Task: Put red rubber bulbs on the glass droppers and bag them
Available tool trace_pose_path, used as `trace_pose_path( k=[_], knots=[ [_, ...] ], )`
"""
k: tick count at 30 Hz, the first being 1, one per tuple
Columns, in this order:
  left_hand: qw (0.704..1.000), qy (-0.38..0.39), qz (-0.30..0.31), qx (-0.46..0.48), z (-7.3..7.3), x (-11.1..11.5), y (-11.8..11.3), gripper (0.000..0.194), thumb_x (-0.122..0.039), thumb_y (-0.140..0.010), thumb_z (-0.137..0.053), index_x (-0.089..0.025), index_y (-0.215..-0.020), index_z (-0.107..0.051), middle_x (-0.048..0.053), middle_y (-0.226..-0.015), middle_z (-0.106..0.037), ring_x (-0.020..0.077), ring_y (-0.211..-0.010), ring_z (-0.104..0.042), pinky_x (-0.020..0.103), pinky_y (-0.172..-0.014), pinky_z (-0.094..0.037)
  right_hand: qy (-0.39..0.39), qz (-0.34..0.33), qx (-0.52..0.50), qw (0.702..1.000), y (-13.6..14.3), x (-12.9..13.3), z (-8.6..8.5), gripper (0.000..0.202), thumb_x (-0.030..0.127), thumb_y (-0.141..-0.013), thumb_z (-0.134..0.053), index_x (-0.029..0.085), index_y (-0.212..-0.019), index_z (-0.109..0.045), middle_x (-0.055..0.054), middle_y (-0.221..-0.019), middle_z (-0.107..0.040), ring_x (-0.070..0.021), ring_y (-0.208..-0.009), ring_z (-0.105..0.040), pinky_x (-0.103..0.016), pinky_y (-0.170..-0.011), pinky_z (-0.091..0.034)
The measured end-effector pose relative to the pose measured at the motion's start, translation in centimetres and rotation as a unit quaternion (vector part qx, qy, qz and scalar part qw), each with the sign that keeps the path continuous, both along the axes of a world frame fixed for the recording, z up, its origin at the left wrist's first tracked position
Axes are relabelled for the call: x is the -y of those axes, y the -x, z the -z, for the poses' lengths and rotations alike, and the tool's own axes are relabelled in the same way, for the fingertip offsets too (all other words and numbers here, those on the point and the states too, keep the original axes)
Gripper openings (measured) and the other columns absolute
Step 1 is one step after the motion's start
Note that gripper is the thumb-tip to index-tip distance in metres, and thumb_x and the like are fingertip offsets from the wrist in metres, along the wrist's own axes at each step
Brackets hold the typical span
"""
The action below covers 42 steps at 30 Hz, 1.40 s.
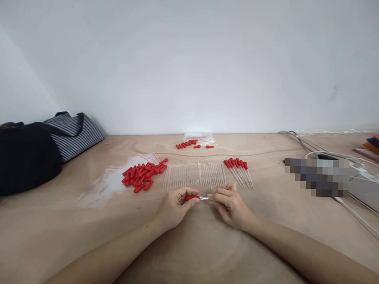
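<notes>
My left hand [180,203] is closed around a red rubber dropper bulb [192,197]. Between the fingers of my right hand [230,204] is a clear glass dropper tube [204,198], whose end meets the open end of the bulb; how deep it sits I cannot tell. Just beyond my hands lies a row of bare glass tubes [194,174] side by side. A heap of loose red bulbs [141,175] rests to the left on clear plastic bags [109,184]. Several droppers with red bulbs fitted [240,172] lie slanted at the right end of the row.
Near the wall, more red bulbs [186,143] lie by a clear bag [198,137]. A black bag [24,161] and a striped bag [78,134] stand at the left. Cables [301,141], a blurred-out object [319,175] and a grey laptop-like slab [368,191] occupy the right.
</notes>
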<state>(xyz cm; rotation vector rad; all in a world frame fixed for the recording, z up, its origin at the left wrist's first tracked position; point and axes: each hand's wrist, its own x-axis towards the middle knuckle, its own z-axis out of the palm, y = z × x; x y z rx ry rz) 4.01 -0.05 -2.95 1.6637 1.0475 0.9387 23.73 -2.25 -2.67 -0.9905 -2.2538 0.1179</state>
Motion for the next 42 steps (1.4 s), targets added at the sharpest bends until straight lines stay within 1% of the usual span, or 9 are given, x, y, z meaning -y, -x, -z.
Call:
trace_pose_path(
  k=[4, 8, 11, 16, 22, 25, 32, 39, 42],
  knots=[
    [0.999, 0.03, -0.005, 0.025, -0.3, 0.0, -0.1, 0.019, -0.028, -0.066, -0.065, -0.016, -0.081, -0.062, 0.003, -0.077, -0.068, 0.0152, -0.071, -0.062, 0.027, -0.067, -0.05, -0.031, -0.001, 0.01, 0.999, -0.1, -0.2, 0.2, 0.021, 0.012, -0.083, -0.037, 0.017, -0.082, -0.058, 0.002, -0.06, -0.052, -0.0094, -0.058, -0.046, -0.029, -0.07, -0.024],
    [0.995, 0.083, 0.012, 0.052, -0.9, -0.1, -0.2, 0.02, -0.03, -0.065, -0.066, -0.016, -0.078, -0.061, 0.001, -0.068, -0.066, 0.0133, -0.064, -0.061, 0.026, -0.065, -0.049, -0.077, -0.017, 0.026, 0.997, -0.4, -0.4, 0.3, 0.024, 0.01, -0.082, -0.035, 0.017, -0.082, -0.058, 0.002, -0.062, -0.054, -0.0095, -0.058, -0.046, -0.03, -0.071, -0.023],
    [0.993, 0.099, 0.017, 0.058, -1.2, -0.1, -0.3, 0.021, -0.031, -0.063, -0.068, -0.015, -0.076, -0.061, 0.0, -0.064, -0.065, 0.013, -0.062, -0.061, 0.026, -0.064, -0.049, -0.08, -0.02, 0.024, 0.996, -0.5, -0.5, 0.2, 0.026, 0.008, -0.08, -0.035, 0.017, -0.087, -0.058, 0.001, -0.064, -0.055, -0.0101, -0.06, -0.048, -0.031, -0.072, -0.023],
    [0.995, 0.083, 0.014, 0.048, -1.2, -0.1, -0.2, 0.022, -0.032, -0.063, -0.068, -0.015, -0.075, -0.063, 0.001, -0.064, -0.066, 0.0136, -0.062, -0.061, 0.026, -0.063, -0.049, -0.039, -0.005, 0.001, 0.999, -0.3, -0.3, 0.0, 0.024, 0.009, -0.079, -0.039, 0.018, -0.09, -0.058, 0.001, -0.065, -0.056, -0.0104, -0.06, -0.047, -0.031, -0.073, -0.023],
    [0.995, 0.083, 0.017, 0.055, -0.8, -0.3, -0.1, 0.022, -0.033, -0.064, -0.068, -0.015, -0.076, -0.064, 0.001, -0.066, -0.066, 0.0132, -0.062, -0.06, 0.026, -0.063, -0.049, 0.062, 0.001, -0.032, 0.998, 0.2, -0.2, -0.7, 0.017, 0.015, -0.082, -0.042, 0.019, -0.084, -0.059, 0.001, -0.068, -0.06, -0.0095, -0.06, -0.048, -0.028, -0.069, -0.023],
    [0.994, 0.096, 0.023, 0.055, -1.0, -0.4, -0.1, 0.025, -0.035, -0.063, -0.069, -0.014, -0.076, -0.064, 0.001, -0.065, -0.066, 0.0126, -0.061, -0.06, 0.025, -0.061, -0.048, 0.074, 0.003, -0.037, 0.997, 0.1, -0.3, -0.8, 0.017, 0.015, -0.082, -0.042, 0.019, -0.083, -0.059, 0.001, -0.069, -0.061, -0.0094, -0.06, -0.048, -0.028, -0.069, -0.022],
    [0.989, 0.118, 0.036, 0.076, -1.2, -0.4, -0.3, 0.032, -0.042, -0.063, -0.068, -0.013, -0.076, -0.062, 0.001, -0.065, -0.064, 0.0113, -0.058, -0.059, 0.025, -0.06, -0.048, 0.043, 0.004, -0.026, 0.999, 0.1, -0.4, -0.7, 0.018, 0.015, -0.082, -0.041, 0.018, -0.086, -0.059, 0.0, -0.069, -0.061, -0.0098, -0.06, -0.048, -0.029, -0.07, -0.02],
    [0.994, 0.097, 0.015, 0.053, -1.3, -0.2, -0.5, 0.027, -0.037, -0.064, -0.068, -0.013, -0.073, -0.061, 0.001, -0.061, -0.064, 0.0112, -0.056, -0.058, 0.025, -0.059, -0.048, -0.047, 0.006, 0.003, 0.999, 0.2, -0.6, -0.4, 0.022, 0.011, -0.079, -0.039, 0.016, -0.079, -0.06, 0.0, -0.063, -0.059, -0.0098, -0.056, -0.044, -0.03, -0.067, -0.019],
    [0.995, 0.094, 0.017, 0.043, -1.2, -0.2, -0.6, 0.024, -0.034, -0.065, -0.068, -0.013, -0.073, -0.061, 0.001, -0.06, -0.064, 0.0113, -0.056, -0.058, 0.025, -0.059, -0.048, -0.062, -0.008, 0.002, 0.998, 0.3, -0.8, -0.2, 0.022, 0.009, -0.078, -0.039, 0.016, -0.078, -0.06, 0.0, -0.064, -0.06, -0.0098, -0.057, -0.046, -0.03, -0.068, -0.019]
  ],
)
